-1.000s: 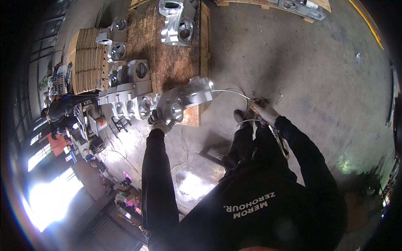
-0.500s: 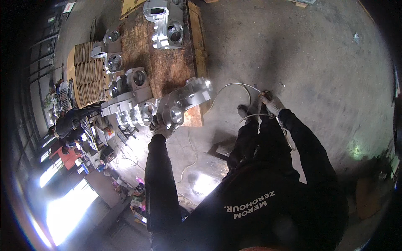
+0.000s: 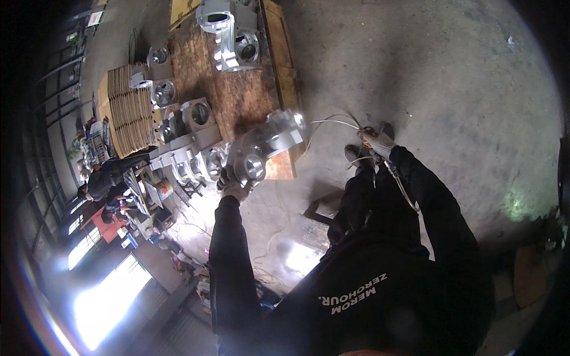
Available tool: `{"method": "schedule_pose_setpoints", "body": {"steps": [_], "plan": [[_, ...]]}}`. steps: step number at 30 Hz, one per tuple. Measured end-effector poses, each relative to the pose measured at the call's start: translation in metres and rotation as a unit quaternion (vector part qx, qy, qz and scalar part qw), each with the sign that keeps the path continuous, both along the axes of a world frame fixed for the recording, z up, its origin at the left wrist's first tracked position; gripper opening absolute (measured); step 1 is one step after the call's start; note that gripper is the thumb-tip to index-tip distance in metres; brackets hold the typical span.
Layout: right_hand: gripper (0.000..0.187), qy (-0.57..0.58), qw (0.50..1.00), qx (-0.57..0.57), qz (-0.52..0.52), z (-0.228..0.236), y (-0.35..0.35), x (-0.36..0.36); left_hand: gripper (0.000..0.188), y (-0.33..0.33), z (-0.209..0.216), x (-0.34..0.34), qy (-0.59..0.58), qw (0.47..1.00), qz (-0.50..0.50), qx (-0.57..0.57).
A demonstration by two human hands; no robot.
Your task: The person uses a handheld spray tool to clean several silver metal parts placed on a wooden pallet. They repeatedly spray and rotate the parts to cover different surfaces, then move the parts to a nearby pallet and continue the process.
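My left hand (image 3: 235, 188), in a light glove with dark fingertips, is closed on the near end of a grey metal casting (image 3: 254, 167). Round bores show in the casting, which lies at a slant by the near end of a worn wooden crate top (image 3: 240, 98). To the right, over the floor, my gloved right hand (image 3: 381, 144) is wrapped round an air blow gun (image 3: 366, 133). Its long thin nozzle points left toward the casting's far end. A pale hose (image 3: 404, 188) hangs from it beside my legs. The gun's trigger is too small to make out.
More grey castings (image 3: 193, 154) stand along the crate's left side, and others (image 3: 237, 38) at its far end. Stacked cardboard (image 3: 129, 107) lies left of them. Another person (image 3: 101, 183) is at the far left, near a cluttered bench. A loose hose crosses the floor.
My right hand has shifted slightly left with the blow gun, and its nozzle is nearer the casting. The left hand keeps hold of the casting. The whole view has shifted a little.
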State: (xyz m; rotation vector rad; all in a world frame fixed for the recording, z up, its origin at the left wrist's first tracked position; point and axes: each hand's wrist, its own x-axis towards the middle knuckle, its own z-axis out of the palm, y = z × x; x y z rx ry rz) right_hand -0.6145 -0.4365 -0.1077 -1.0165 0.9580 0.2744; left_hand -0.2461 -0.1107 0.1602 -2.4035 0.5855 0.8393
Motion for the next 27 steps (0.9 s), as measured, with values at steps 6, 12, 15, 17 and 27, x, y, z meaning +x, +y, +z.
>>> {"method": "schedule_pose_setpoints", "body": {"steps": [6,12,15,17,27], "plan": [[0.046,0.055,0.986,0.113,0.113,0.1,-0.045,0.034,0.13,0.041,-0.006,0.002,-0.014,1.0,0.001,-0.022],[0.041,-0.004,0.997,0.005,0.073,0.062,-0.032,0.021,0.128,0.012,-0.001,-0.001,0.003,1.0,0.0,0.004],[0.033,-0.088,0.955,-0.245,0.14,0.071,-0.038,0.009,0.127,0.018,-0.002,0.002,-0.007,1.0,0.003,0.018],[0.031,-0.115,0.941,-0.273,0.162,0.116,-0.039,0.011,0.128,0.009,0.0,-0.001,-0.003,1.0,0.017,0.025],[0.034,-0.1,0.86,-0.466,0.18,0.104,-0.026,0.04,0.133,0.023,-0.004,0.004,0.006,1.0,0.002,0.002]]}}
